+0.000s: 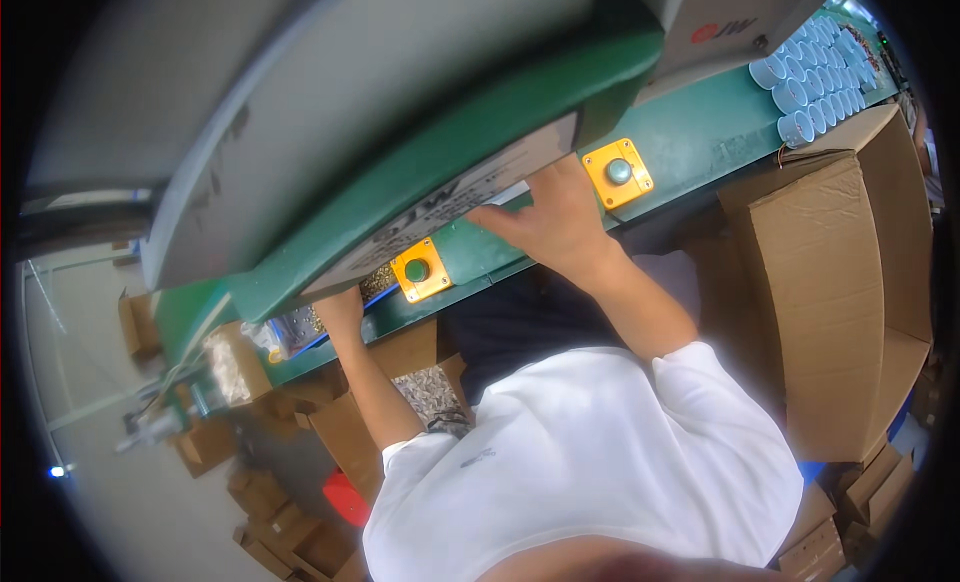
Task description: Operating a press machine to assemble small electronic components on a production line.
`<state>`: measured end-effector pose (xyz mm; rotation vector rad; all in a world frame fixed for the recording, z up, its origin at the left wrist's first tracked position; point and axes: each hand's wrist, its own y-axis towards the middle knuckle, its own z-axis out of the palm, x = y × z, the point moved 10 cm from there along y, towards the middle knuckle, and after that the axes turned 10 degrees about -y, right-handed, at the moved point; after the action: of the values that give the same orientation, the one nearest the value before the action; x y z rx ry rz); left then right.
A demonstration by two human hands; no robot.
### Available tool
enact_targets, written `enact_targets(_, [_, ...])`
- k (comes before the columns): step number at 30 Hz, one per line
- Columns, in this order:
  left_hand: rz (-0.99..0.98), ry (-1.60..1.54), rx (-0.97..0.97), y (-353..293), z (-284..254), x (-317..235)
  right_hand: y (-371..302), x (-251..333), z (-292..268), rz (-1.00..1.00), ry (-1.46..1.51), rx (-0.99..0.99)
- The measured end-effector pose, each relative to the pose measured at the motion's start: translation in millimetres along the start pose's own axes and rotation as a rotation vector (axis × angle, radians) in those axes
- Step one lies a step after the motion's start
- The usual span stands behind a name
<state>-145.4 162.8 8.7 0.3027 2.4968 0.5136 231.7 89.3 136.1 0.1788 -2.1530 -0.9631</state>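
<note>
A large grey and green machine head (pixel 470 132) hangs over the green workbench (pixel 690 132) and hides part of both hands. My right hand (pixel 560 222) reaches under its lower edge, between two yellow button boxes. The thumb sticks out to the left; the other fingers are out of sight. Beside that thumb a small pale patch shows, too little to name. My left hand (pixel 340 310) is at the machine's lower left, near a blue-edged tray of small brass-coloured parts (pixel 378 282). Its fingers are hidden, and what it touches cannot be seen.
One yellow box with a green button (pixel 416 271) sits left, another yellow button box (pixel 618 174) right. Light-blue cups (pixel 797 128) stand in rows at the far right. A big open carton (pixel 815 302) stands at my right. A carton of small metallic pieces (pixel 430 394) is below my left arm.
</note>
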Motion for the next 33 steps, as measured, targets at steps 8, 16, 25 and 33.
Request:
enact_targets(8, [-0.005,0.031,0.012,7,-2,-5,16,2,13,-0.006,-0.214,0.171])
enact_targets(16, [-0.175,-0.547,-0.068,-14,-17,-33,-43,-60,-41,0.082,-0.069,-0.205])
enact_targets(25, [0.347,-0.376,-0.065,-31,-7,-155,-65,-107,-81,-0.121,-0.296,-0.145])
enact_targets(33, [0.556,-0.23,-0.068,-28,-11,-180,-69,-96,-65,-0.257,-0.297,-0.124])
